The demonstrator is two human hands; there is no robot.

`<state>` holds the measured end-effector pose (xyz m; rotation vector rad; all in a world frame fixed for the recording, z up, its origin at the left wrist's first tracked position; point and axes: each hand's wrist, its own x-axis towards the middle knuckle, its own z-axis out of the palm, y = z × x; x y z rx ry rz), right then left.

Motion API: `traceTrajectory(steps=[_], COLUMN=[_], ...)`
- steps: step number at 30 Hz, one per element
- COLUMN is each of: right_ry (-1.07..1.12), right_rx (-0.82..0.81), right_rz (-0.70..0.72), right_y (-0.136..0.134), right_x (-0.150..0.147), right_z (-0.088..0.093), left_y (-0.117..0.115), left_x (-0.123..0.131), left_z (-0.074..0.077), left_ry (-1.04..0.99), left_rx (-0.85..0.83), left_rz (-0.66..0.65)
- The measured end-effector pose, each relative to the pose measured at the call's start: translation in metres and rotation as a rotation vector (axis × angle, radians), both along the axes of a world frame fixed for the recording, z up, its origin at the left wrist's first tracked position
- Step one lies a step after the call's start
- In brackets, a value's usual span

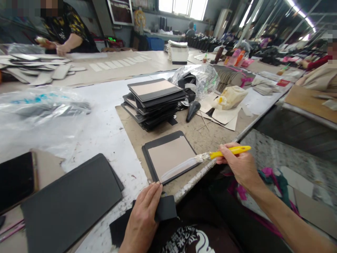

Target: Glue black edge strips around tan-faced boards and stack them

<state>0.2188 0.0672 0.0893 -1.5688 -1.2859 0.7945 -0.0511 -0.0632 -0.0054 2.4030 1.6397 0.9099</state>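
Observation:
My right hand [235, 160] is closed around the yellow handle of a paintbrush [230, 151]. White paste clings to its bristles, which touch the right edge of a dark panel with a beige face [168, 154]. A wet white streak runs along the near side of that face. At the panel's near corner, my left hand [146, 207] holds it with fingers close together; the thumb is mostly hidden. Black pieces [166, 208] show under and beside this hand. Just beyond the panel stands an uneven stack of similar dark panels [155, 95].
Large dark sheets [73, 200] and a phone [17, 181] lie at left, near clear plastic [39, 112]. Behind the stack are a plastic bag [200, 77], a black cone-shaped item [193, 110] and a stained container [233, 96]. A co-worker [71, 31] stands across the table.

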Motion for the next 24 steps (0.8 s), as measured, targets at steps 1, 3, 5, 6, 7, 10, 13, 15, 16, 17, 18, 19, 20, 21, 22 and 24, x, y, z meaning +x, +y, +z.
traceTrajectory(steps=[1,3,5,6,7,10,13,15,16,17,18,19,20,21,22,24], right_ry=[-0.049,-0.163,-0.289,-0.344,-0.386,-0.426,-0.453,-0.476,-0.474,-0.455,-0.42,-0.364,-0.292,-0.205,-0.107,0.091], right_rx=[0.031,0.099,0.172,0.201,0.221,0.238,0.291,0.329,0.329,0.309,0.273,0.227,0.171,0.109,0.048,-0.061], right_rz=[0.01,0.053,0.127,0.172,0.217,0.292,0.274,0.31,0.341,0.369,0.388,0.39,0.381,0.368,0.354,0.323], right_y=[-0.002,-0.009,-0.015,-0.017,-0.02,-0.023,-0.025,-0.029,-0.032,-0.035,-0.038,-0.041,-0.044,-0.044,-0.044,-0.038], right_x=[-0.002,-0.007,-0.014,-0.018,-0.02,-0.022,-0.021,-0.024,-0.027,-0.032,-0.038,-0.044,-0.051,-0.057,-0.063,-0.072], right_z=[0.005,0.013,0.016,0.016,0.015,0.011,0.011,0.012,0.012,0.014,0.015,0.016,0.017,0.016,0.015,0.008], left_y=[0.0,0.0,0.0,0.0,0.001,0.001,0.001,0.0,0.0,0.0,0.0,0.0,0.0,0.001,0.001,0.002], left_x=[-0.001,-0.003,-0.004,-0.005,-0.005,-0.005,-0.004,-0.003,-0.002,-0.002,-0.001,0.0,0.001,0.002,0.002,0.004], left_z=[-0.001,-0.003,-0.004,-0.005,-0.005,-0.005,-0.004,-0.002,-0.001,0.001,0.002,0.004,0.006,0.008,0.009,0.012], left_ry=[0.01,0.029,0.045,0.05,0.055,0.059,0.035,0.021,0.018,0.016,0.014,0.01,0.004,-0.002,-0.007,-0.017], left_rx=[-0.007,-0.014,-0.01,-0.006,-0.001,0.0,-0.005,-0.009,-0.014,-0.02,-0.027,-0.03,-0.026,-0.017,-0.003,0.02], left_rz=[-0.003,-0.01,-0.02,-0.026,-0.03,-0.035,-0.026,-0.024,-0.024,-0.021,-0.016,-0.009,-0.001,0.004,0.008,0.012])
